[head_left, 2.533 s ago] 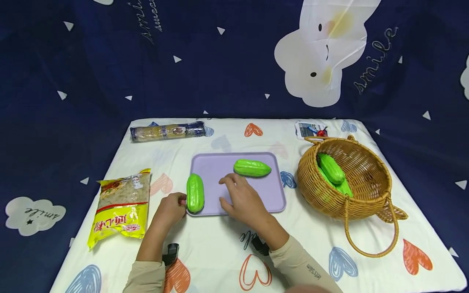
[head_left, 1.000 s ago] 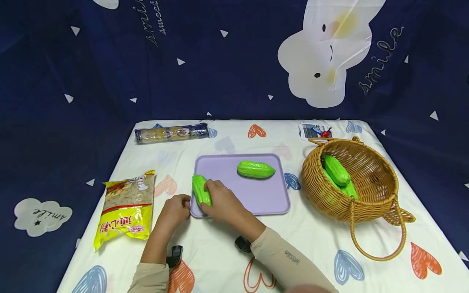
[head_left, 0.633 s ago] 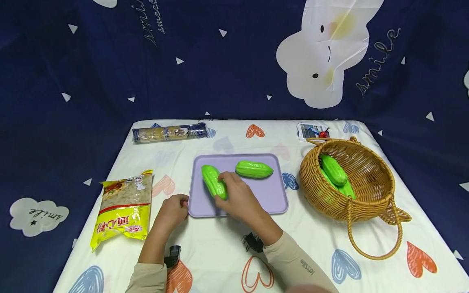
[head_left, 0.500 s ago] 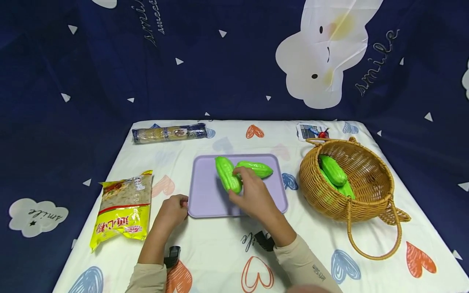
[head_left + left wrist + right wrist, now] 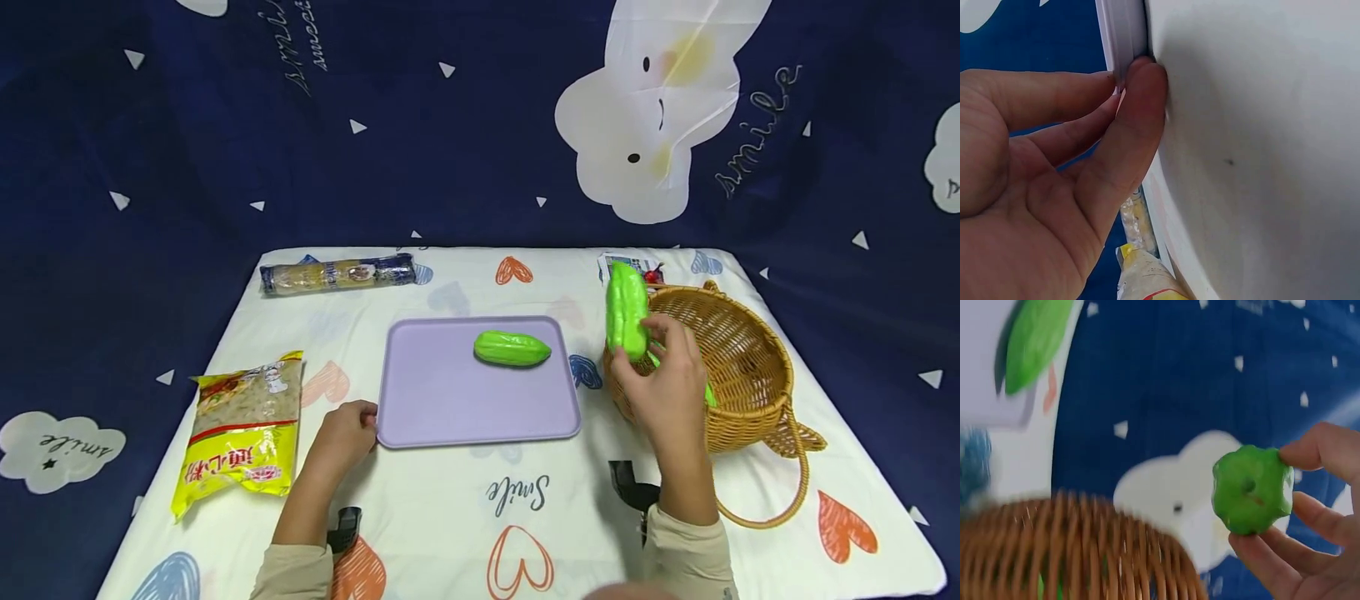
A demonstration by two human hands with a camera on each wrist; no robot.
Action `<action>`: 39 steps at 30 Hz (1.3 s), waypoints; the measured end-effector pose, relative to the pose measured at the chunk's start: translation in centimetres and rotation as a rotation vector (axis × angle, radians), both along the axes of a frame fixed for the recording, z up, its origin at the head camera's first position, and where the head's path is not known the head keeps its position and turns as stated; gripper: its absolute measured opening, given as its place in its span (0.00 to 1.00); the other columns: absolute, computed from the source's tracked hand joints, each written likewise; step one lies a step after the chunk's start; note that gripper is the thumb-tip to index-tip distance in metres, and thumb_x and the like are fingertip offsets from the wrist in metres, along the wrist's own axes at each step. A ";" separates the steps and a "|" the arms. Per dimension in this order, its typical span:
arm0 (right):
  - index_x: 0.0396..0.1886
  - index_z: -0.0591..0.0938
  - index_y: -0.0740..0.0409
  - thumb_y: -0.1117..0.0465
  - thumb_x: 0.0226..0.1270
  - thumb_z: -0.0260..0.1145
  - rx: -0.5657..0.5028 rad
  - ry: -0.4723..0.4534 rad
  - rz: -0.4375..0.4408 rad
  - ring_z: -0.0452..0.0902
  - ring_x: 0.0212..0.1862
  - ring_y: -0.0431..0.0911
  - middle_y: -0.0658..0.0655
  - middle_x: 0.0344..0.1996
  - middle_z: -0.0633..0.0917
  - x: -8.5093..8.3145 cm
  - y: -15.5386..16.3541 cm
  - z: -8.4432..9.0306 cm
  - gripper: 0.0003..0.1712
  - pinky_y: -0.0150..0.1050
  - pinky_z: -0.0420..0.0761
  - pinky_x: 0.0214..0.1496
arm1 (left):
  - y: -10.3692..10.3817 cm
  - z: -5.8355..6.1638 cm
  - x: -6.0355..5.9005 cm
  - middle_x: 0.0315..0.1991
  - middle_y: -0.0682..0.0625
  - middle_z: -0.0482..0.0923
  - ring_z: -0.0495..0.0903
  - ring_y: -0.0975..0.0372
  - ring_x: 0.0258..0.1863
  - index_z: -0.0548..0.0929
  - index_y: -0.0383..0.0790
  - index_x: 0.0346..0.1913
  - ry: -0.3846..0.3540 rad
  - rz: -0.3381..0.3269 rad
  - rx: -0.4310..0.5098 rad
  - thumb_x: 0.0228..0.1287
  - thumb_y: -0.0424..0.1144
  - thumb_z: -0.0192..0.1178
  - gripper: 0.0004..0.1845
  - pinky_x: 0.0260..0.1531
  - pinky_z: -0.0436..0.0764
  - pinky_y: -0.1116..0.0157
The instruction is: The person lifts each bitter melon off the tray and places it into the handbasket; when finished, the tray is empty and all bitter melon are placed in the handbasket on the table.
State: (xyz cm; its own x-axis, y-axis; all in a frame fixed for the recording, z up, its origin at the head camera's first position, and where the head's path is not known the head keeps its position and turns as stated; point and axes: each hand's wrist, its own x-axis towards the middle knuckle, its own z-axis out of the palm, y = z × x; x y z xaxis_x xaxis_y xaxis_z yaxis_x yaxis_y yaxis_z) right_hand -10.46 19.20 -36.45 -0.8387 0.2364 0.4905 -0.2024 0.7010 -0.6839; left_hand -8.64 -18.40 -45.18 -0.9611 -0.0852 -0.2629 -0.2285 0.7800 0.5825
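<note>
My right hand (image 5: 671, 383) pinches a green ridged bitter melon (image 5: 627, 312) between thumb and fingers, raised upright by the left rim of the wicker basket (image 5: 742, 427). In the right wrist view that bitter melon (image 5: 1249, 490) shows its blunt end, with the basket's woven side (image 5: 1079, 550) below. My left hand (image 5: 343, 437) is at the near left corner of the lilac tray (image 5: 450, 442); the left wrist view shows thumb and fingers pinching the tray edge (image 5: 1124, 37). Another bitter melon (image 5: 512, 348) lies at the tray's far right. More green shows inside the basket, mostly hidden behind my right hand.
A yellow bag of pasta (image 5: 243, 433) lies left of the tray. A long pack of noodles (image 5: 337, 275) lies at the back left. Small red and blue items (image 5: 654, 273) sit behind the basket. The basket's handle (image 5: 795, 492) droops toward the front.
My right hand took hold of the bitter melon at the tray's left side, lifted it and carried it right to the basket. My left hand stayed at the tray corner.
</note>
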 end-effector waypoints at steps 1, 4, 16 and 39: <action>0.50 0.76 0.67 0.67 0.51 0.70 -0.003 0.011 -0.038 0.77 0.53 0.57 0.64 0.45 0.77 0.0 0.6 0.0 0.24 0.47 0.81 0.50 | 0.0 0.0 0.0 0.34 0.43 0.80 0.76 0.55 0.32 0.79 0.26 0.53 -0.001 0.001 0.001 0.62 0.30 0.52 0.18 0.39 0.75 0.56; 0.50 0.76 0.66 0.66 0.52 0.69 0.004 0.015 -0.134 0.76 0.52 0.56 0.64 0.46 0.77 0.0 2.1 0.0 0.23 0.47 0.80 0.52 | 0.0 0.1 0.0 0.34 0.43 0.80 0.76 0.55 0.32 0.79 0.26 0.53 -0.007 0.005 0.004 0.63 0.30 0.52 0.18 0.40 0.75 0.55; 0.52 0.76 0.64 0.61 0.58 0.64 0.067 -0.177 -0.268 0.70 0.57 0.66 0.68 0.55 0.73 0.4 4.7 -1.2 0.22 0.61 0.68 0.56 | 0.1 -0.1 0.1 0.34 0.43 0.80 0.76 0.54 0.34 0.79 0.26 0.53 -0.012 0.020 -0.003 0.62 0.30 0.53 0.18 0.40 0.75 0.55; 0.45 0.78 0.67 0.67 0.56 0.67 0.125 0.087 -0.018 0.69 0.59 0.60 0.66 0.53 0.76 -0.6 0.8 -1.5 0.17 0.55 0.67 0.61 | 0.1 -0.2 0.1 0.35 0.43 0.80 0.76 0.54 0.34 0.79 0.26 0.53 0.002 0.020 -0.001 0.62 0.30 0.53 0.18 0.41 0.75 0.55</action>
State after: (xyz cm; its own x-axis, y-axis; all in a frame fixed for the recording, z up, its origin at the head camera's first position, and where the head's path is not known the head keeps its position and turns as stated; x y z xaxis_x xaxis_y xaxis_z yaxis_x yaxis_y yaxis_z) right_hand -11.09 19.97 -37.91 -0.7878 0.1835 0.5879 -0.2440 0.7835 -0.5715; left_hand -8.59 -18.32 -45.34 -0.9598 -0.1043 -0.2607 -0.2424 0.7762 0.5821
